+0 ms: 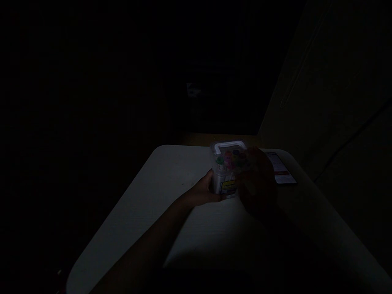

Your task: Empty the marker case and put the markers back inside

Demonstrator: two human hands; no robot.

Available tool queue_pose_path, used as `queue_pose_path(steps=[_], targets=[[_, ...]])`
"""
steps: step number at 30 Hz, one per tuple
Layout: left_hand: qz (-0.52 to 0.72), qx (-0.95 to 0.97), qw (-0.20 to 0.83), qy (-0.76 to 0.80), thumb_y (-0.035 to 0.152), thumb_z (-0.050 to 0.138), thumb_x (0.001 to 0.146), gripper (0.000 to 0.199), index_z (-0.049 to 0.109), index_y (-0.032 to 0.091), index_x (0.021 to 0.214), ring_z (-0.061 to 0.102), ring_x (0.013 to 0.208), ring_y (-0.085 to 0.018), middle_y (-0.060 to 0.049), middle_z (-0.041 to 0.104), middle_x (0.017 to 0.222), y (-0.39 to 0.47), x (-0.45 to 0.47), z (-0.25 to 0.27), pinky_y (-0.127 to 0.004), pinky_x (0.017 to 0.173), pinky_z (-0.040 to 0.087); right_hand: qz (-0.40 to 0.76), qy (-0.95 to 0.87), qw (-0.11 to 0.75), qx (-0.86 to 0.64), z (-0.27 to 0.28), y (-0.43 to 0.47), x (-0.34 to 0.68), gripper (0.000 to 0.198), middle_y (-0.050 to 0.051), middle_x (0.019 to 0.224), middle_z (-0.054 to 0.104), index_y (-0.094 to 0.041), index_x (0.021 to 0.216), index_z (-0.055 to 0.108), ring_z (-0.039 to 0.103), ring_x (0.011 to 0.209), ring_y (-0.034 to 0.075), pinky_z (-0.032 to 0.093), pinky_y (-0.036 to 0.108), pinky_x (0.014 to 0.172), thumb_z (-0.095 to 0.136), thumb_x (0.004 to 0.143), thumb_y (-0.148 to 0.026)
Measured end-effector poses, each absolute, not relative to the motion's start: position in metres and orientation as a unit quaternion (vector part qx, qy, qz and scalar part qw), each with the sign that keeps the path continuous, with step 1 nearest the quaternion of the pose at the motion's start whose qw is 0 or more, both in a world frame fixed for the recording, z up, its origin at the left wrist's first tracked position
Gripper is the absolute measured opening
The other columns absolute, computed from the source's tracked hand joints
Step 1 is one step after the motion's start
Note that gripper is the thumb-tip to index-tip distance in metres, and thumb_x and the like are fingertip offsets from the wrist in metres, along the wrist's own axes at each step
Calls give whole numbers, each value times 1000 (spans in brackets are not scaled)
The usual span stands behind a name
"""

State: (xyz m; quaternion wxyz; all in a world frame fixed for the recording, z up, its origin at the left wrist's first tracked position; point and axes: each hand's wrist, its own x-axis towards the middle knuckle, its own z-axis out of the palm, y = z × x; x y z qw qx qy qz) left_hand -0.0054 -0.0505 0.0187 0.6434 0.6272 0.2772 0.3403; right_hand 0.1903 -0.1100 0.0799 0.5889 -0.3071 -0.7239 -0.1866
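Observation:
A clear plastic box [217,179] with a white handle [229,144] stands near the far edge of the table. Several round tops in green, pink, purple and other colours show through its lid, perhaps marker caps. On its front is a yellow and dark label [228,186]. My left hand [203,192] grips the box at its lower left corner, thumb up the side and fingers along the bottom front. Over the right side of the box is my right hand [259,179], dark and blurred, hiding that side. Its fingers are too dim to make out.
The white table [147,204] has rounded corners. A phone with a lit screen [281,169] lies on it, right of my right hand. A dark cable [352,143] runs along the wall at the right. Everything around is very dark.

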Motion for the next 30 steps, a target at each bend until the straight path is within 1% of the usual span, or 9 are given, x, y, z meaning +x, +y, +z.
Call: queue_pose_path(steps=[4,9,12,16,20,22,25,27,30], targets=[[338,621,653,271,25,98,63,91,54,17,141,52,150,-48,-22,59,154,-49,-5,17,-60,120,48,-151,-688,630,-327,75,-107,198,15,9,153,61,-27,112,63,66,134,27,63,47,104,63,96,-28],[336,617,662,261,24,98,62,98,48,17,146,53,150,-48,-23,59,155,-49,-5,19,-60,120,48,-124,-681,621,-368,67,-103,196,39,13,150,65,-28,140,61,67,136,29,64,47,104,57,102,-39],[334,613,671,248,24,98,63,92,49,17,140,61,142,-45,-21,64,147,-50,-5,21,-59,118,50,-137,-692,605,-370,63,-101,192,54,14,160,60,-28,158,50,64,142,29,63,47,106,51,106,-42],[339,620,663,246,22,95,65,84,51,18,136,65,136,-41,-18,69,139,-50,-6,22,-57,115,52,-140,-729,561,-366,61,-98,191,70,12,177,40,-33,175,24,49,159,30,59,50,116,46,110,-41],[333,638,641,266,21,95,62,94,50,18,144,64,136,-43,-18,68,141,-48,-6,18,-55,109,57,-145,-746,544,-357,61,-96,192,82,11,183,27,-35,179,1,38,167,33,54,56,123,45,110,-45],[324,650,632,271,21,95,62,98,49,18,149,63,137,-44,-19,67,144,-48,-7,17,-54,108,58,-142,-741,551,-356,61,-95,192,84,11,185,22,-35,179,-1,33,168,34,51,59,126,45,110,-47],[316,661,626,265,20,93,63,99,50,18,152,63,137,-43,-19,66,147,-50,-7,18,-55,108,58,-135,-729,568,-357,62,-94,191,83,8,187,13,-35,179,1,25,171,35,47,62,128,44,110,-49],[319,664,625,260,19,93,62,100,51,18,153,63,136,-43,-19,66,147,-51,-6,18,-54,108,58,-123,-728,572,-359,62,-95,191,83,9,187,14,-35,179,3,28,171,36,48,64,128,44,109,-52],[325,665,623,253,20,93,62,101,52,18,154,63,138,-43,-20,65,148,-51,-6,17,-52,108,59,-97,-732,554,-385,64,-97,194,87,12,184,23,-36,177,6,38,166,39,51,64,125,51,106,-58]])
